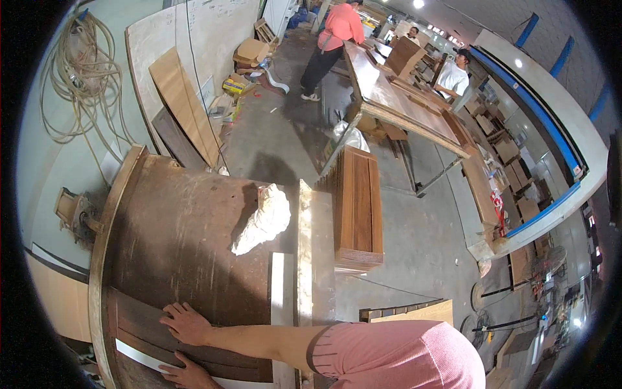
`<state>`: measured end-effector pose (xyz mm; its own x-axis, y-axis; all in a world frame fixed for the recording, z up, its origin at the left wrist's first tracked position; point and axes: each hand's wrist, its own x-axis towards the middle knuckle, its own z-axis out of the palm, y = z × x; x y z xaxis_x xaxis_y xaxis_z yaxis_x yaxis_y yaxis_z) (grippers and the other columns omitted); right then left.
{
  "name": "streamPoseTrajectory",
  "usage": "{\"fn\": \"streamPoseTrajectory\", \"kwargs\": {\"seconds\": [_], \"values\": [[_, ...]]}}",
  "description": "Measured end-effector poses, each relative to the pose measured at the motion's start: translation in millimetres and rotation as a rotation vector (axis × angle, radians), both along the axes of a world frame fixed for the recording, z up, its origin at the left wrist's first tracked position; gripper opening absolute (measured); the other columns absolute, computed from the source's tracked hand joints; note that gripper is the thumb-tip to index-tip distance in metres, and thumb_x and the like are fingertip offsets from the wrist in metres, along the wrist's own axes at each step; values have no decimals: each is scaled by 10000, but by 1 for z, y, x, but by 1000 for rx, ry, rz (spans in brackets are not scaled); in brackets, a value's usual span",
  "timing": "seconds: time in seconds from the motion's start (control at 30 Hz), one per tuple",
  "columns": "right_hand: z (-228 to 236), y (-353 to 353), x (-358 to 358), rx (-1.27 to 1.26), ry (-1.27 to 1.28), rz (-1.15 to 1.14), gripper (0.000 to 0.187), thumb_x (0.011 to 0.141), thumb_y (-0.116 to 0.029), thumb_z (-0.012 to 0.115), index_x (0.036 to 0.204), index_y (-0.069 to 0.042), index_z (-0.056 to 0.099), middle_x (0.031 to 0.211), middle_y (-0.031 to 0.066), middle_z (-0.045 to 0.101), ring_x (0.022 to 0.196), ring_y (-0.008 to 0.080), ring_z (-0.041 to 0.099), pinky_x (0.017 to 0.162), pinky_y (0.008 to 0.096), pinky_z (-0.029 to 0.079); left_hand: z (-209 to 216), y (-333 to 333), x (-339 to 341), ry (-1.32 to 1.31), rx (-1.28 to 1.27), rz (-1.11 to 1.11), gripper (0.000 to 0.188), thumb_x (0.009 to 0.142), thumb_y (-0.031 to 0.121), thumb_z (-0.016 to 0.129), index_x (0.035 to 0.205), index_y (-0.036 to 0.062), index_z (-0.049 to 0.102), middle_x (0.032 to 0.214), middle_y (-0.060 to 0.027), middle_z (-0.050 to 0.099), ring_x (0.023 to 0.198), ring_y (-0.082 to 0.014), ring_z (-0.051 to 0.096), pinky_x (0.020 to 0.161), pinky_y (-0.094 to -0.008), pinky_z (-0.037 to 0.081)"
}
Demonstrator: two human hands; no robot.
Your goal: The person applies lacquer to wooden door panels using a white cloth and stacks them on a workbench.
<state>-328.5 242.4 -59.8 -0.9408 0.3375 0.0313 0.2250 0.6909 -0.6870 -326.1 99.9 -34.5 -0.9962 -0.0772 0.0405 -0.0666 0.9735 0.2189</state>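
A dark brown wooden panel (227,354) with grooved edges lies at the near end of a worn brown worktable (175,227). My right hand (189,326) rests palm down on the panel's upper part, fingers spread. Closer to the lower edge, my left hand (189,376) is laid across a long white strip (137,354) that runs along the panel, its fingers apart. Neither hand grips anything visible. The lower part of the left hand and its forearm are cut off by the picture's edge. A crumpled white cloth (264,219) sits farther up the table.
A raised ledge (116,214) bounds the table's left side, and a pale rail (304,253) its right. Beyond stand stacked brown panels (360,207) and a long workbench (414,107) with people beside it. Coiled hose (81,78) hangs at left; leaning boards (184,104) stand behind.
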Motion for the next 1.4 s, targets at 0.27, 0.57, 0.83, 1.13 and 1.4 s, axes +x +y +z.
{"fn": "streamPoseTrajectory", "kwargs": {"seconds": [0.27, 0.57, 0.83, 1.13, 1.4], "values": [[4, 2, 1, 8, -20, 8, 333, 984, -195, 562, 1303, -101, 548, 1413, 166, 441, 1343, 356, 402, 1105, 504, 349, -3, -2, 3, -5, -3, 5, 1007, 942, 753, 405, 1561, -32, 289, 1549, -359, 308, 1441, -504, 312, 1151, -628, 292], [-5, 1, 1, 35, 32, -3, 338, 983, -205, 560, 1306, -109, 544, 1388, 165, 451, 1295, 342, 427, 1059, 500, 363, -38, -19, -15, -130, -217, 107, 908, 971, 741, 357, 1613, 117, 205, 1630, -236, 230, 1487, -393, 293, 1193, -554, 275], [11, 6, 7, 40, -44, 37, 384, 999, -238, 542, 1361, -110, 525, 1421, 170, 428, 1319, 361, 410, 1086, 529, 343, -46, -15, -14, -180, -382, 153, 863, 989, 732, 331, 1632, 179, 168, 1646, -183, 237, 1490, -347, 319, 1212, -494, 284], [7, 2, 1, 129, 93, 15, 371, 944, -254, 591, 1290, -121, 584, 1336, 170, 508, 1254, 358, 485, 1023, 515, 403, -31, -19, -12, -196, -308, 138, 865, 1001, 646, 435, 1600, 51, 251, 1601, -257, 305, 1463, -406, 329, 1189, -513, 271], [17, 11, -3, 264, 103, -74, 301, 892, -281, 637, 1176, -189, 676, 1241, 114, 597, 1173, 345, 549, 958, 542, 436, -20, -9, -11, -30, 13, 39, 935, 925, 649, 545, 1529, -42, 366, 1580, -305, 325, 1515, -399, 238, 1250, -486, 162]]}}
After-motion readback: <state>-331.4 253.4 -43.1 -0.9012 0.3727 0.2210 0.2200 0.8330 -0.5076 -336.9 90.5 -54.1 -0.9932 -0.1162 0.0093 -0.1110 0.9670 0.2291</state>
